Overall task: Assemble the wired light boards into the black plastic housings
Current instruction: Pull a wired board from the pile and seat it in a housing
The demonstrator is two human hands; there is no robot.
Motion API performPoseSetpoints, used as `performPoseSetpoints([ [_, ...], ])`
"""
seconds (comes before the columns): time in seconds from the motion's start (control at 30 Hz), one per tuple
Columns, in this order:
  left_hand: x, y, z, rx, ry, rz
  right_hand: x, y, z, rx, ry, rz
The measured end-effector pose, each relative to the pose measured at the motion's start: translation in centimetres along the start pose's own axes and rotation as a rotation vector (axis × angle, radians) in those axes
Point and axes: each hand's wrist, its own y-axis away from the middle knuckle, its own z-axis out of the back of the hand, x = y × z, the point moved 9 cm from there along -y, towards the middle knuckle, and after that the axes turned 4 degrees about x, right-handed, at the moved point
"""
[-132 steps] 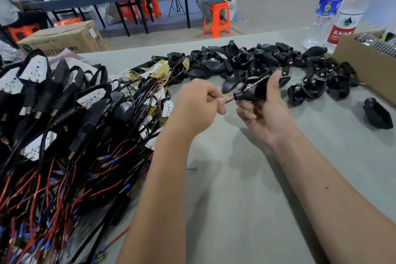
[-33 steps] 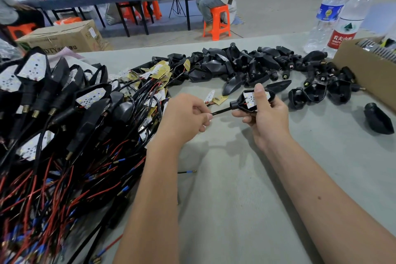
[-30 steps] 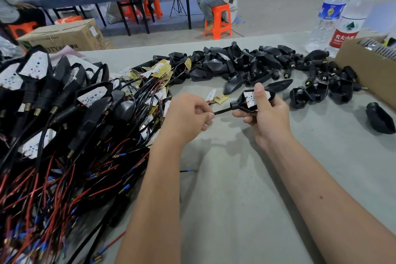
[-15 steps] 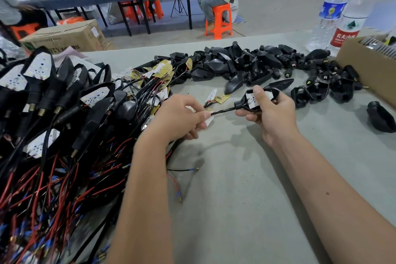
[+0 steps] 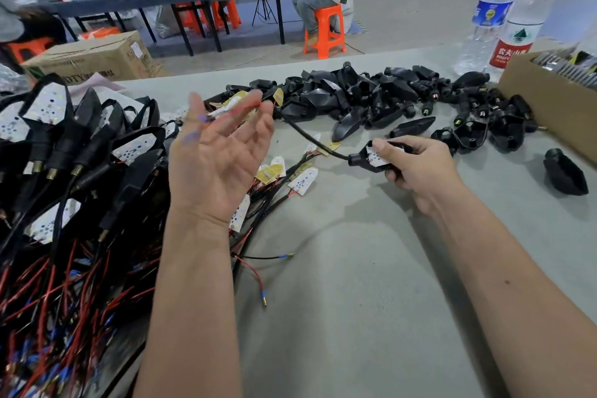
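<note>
My right hand (image 5: pixel 420 168) grips a black plastic housing (image 5: pixel 363 162) just above the table, its thumb pressing on the white light board (image 5: pixel 374 157) seated in it. A black cable (image 5: pixel 310 139) runs from the housing up and to the left. My left hand (image 5: pixel 219 165) is raised palm up with the fingers spread, and blurred red and blue wire ends (image 5: pixel 232 111) lie across its fingertips. Loose wired boards (image 5: pixel 302 179) lie on the table between my hands. Empty housings (image 5: pixel 371 97) are heaped at the back.
A big pile of finished housings with red and black wires (image 5: pixel 64 155) fills the left side. A cardboard box (image 5: pixel 549 107) and two water bottles (image 5: pixel 513 16) stand at the right. One lone housing (image 5: pixel 565 174) lies near the box. Grey tabletop (image 5: pixel 355 284) spreads in front.
My left hand has let go of the cable, opened and lifted palm up, the wire ends trailing over its fingers. My right hand has drifted slightly right with the housing.
</note>
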Motion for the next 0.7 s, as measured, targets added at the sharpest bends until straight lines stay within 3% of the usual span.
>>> performPoseSetpoints([
  [0.1, 0.9, -0.3, -1.5, 0.071, 0.162, -0.058, -0.1, 0.1, -0.2, 0.047, 0.101, -0.032],
  [0.17, 1.3, -0.7, -1.2, 0.027, 0.123, -0.114, -0.5, 0.3, -0.4, 0.092, 0.183, -0.081],
  [0.33, 0.1, -1.3, -0.3, -0.256, -0.688, -0.325, -0.9, 0.8, -0.2, 0.271, 0.227, -0.2],
  [0.43, -0.8, -1.1, -0.1, -0.399, -0.86, -0.432, -0.4, 1.0, 0.0, 0.337, 0.342, -0.173],
  [0.53, -1.4, -2.3, -1.4, -0.516, -1.191, -0.522, 0.1, 1.0, 0.1, 0.344, 0.479, -0.13],
  [0.6, 0.2, -4.4, -3.3, -0.473, -1.397, -0.45, 0.1, 1.2, 0.1, 0.385, 0.51, -0.145],
  [0.7, 5.7, -7.5, -5.3, -0.214, -1.584, -0.186, 0.1, 1.8, -0.1, 0.473, 0.541, -0.165],
])
